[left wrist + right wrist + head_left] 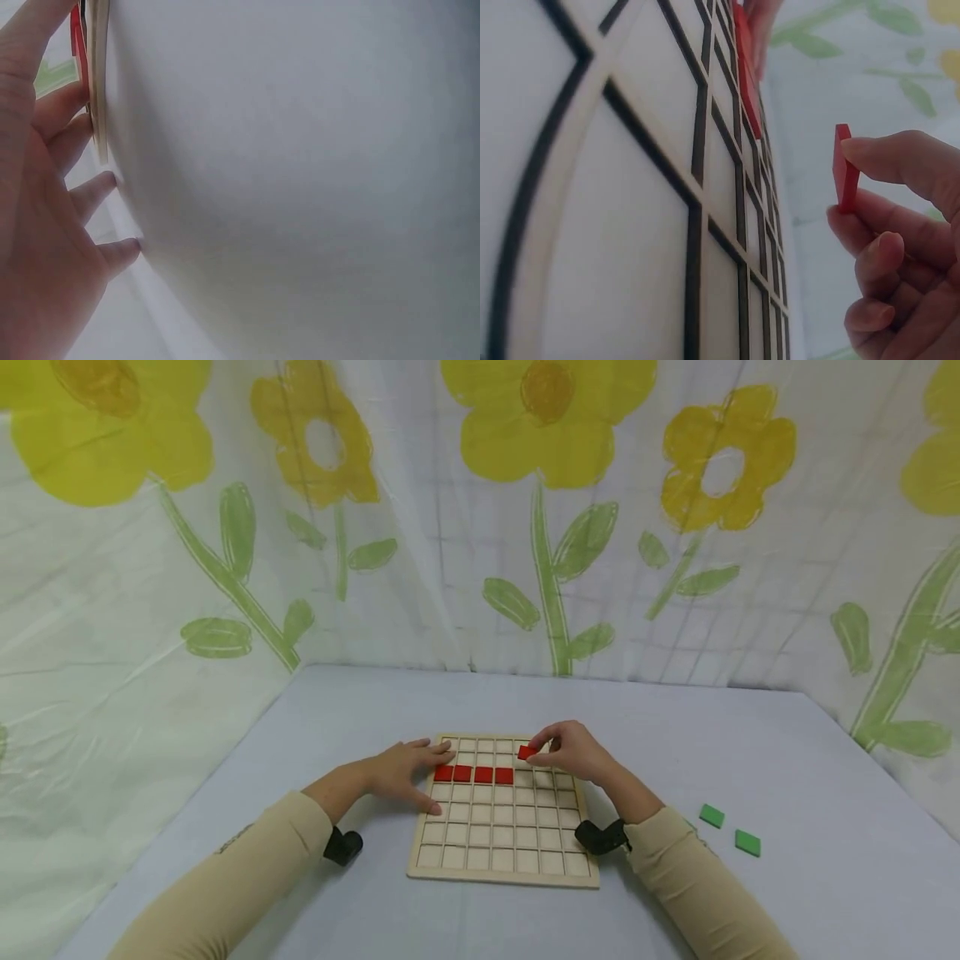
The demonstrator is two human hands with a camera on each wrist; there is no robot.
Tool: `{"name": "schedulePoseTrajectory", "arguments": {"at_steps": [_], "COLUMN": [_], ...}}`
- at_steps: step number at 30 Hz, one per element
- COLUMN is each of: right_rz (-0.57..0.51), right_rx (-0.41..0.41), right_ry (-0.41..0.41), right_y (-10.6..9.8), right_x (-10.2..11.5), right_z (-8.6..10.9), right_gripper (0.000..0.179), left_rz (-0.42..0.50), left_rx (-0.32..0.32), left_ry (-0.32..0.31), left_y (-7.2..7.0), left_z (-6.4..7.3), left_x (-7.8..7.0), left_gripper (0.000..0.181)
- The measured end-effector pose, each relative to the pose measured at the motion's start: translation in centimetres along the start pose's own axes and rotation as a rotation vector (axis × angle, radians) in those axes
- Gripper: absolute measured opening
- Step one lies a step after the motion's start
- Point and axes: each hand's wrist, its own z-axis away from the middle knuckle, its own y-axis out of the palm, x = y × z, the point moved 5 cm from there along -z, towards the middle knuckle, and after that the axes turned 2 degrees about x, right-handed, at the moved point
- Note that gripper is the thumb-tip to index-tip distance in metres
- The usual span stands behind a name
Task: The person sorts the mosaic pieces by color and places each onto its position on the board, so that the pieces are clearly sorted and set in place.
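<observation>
A wooden grid board [504, 878] lies on the table, with a row of several red square tiles [483, 775] set in its cells from the left edge. My right hand [573, 752] pinches another red tile [844, 169] between thumb and fingers, above the upper right part of the board. In the right wrist view that tile is tilted on edge and apart from the grid. My left hand [401, 772] rests with spread fingers on the board's left edge, beside the row. Its fingertips also show along the board's side [100, 82] in the left wrist view.
Two green tiles [712, 815] [747, 842] lie on the white table [360, 702] to the right of the board, near my right forearm. Behind the table hangs a curtain [420, 568] with yellow flowers. Black wrist cameras [600, 837] sit under both wrists.
</observation>
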Motion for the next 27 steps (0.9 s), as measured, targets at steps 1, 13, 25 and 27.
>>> {"name": "schedulePoseTrajectory", "arguments": {"at_steps": [1,13,25,27], "right_rz": [0.000,0.020,0.082,0.080], "right_rx": [0.003,0.043,0.091,0.105], "right_ry": [0.001,-0.037,-0.047,-0.042], "right_y": [0.1,1.0,1.6,1.8], "right_x": [0.0,-0.2,-0.7,-0.8], "right_z": [0.0,-0.1,0.1,0.1], "right_gripper": [0.021,0.018,0.019,0.019], "left_rz": [0.000,0.023,0.023,0.025], "left_rx": [-0.001,-0.003,-0.009,-0.009], "left_ry": [0.004,0.011,0.002,-0.007], "left_y": [0.0,-0.1,0.0,0.1], "left_z": [0.0,0.0,0.0,0.0], "left_x": [0.0,-0.1,0.0,0.0], "left_gripper": [0.087,0.088,0.087,0.087]}}
